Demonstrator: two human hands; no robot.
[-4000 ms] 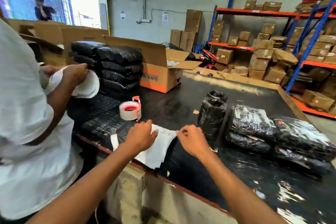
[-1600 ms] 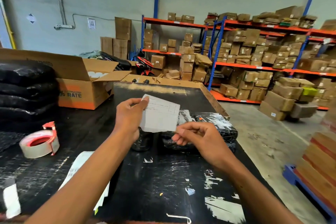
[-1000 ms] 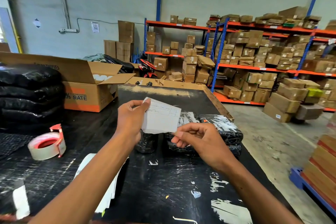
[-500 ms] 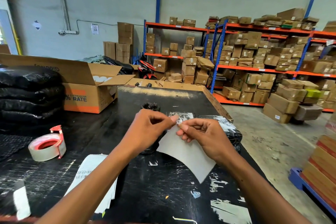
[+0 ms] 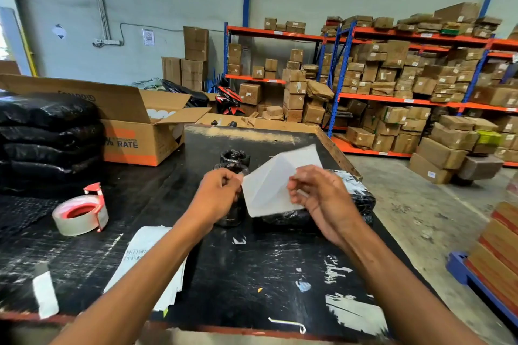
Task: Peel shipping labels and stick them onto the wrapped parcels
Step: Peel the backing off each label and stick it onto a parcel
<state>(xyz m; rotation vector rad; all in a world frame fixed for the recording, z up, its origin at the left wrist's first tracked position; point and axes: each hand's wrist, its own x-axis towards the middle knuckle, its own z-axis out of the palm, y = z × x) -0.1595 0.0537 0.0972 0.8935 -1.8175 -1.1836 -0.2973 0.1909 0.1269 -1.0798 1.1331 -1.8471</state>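
Observation:
Both my hands hold a white shipping label above the black table. My left hand pinches its left edge. My right hand pinches the right side, where a layer is lifting away toward the upper right. Behind the label stand a small upright black-wrapped parcel and a flat black-wrapped parcel bearing a white label, both partly hidden by my hands. A stack of further labels lies on the table under my left forearm.
A tape roll in a red dispenser sits at the left. Stacked black bags and an open cardboard box fill the far left. Shelves of cartons stand behind. The table's right edge drops to the floor; a pallet is at the right.
The label was held up with its printed face toward me, then turned blank side up and lowered. Its layers have now spread apart, the upper one lifting to the right.

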